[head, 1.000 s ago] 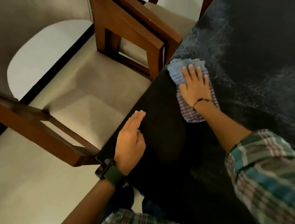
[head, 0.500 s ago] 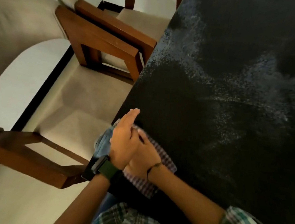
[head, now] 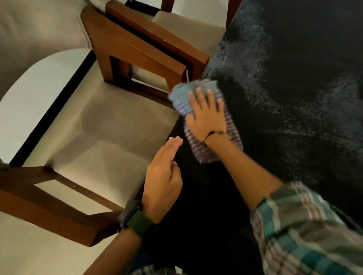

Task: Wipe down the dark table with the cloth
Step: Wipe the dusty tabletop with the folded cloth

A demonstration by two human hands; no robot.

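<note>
Head view shows the right hand (head: pixel 207 115) pressing flat, fingers spread, on the checked cloth (head: pixel 211 137) at the left edge of the dark table (head: pixel 313 50), near a wooden chair (head: pixel 140 47). The left hand (head: pixel 163 179) rests open at the table edge, holding nothing. The cloth looks soft and light, so a flat palm should guide it best. No containers are visible.

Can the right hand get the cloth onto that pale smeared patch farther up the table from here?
Probably yes. The right hand lies flat on the cloth at the table edge, and nothing stands between it and the smeared patch.
</note>
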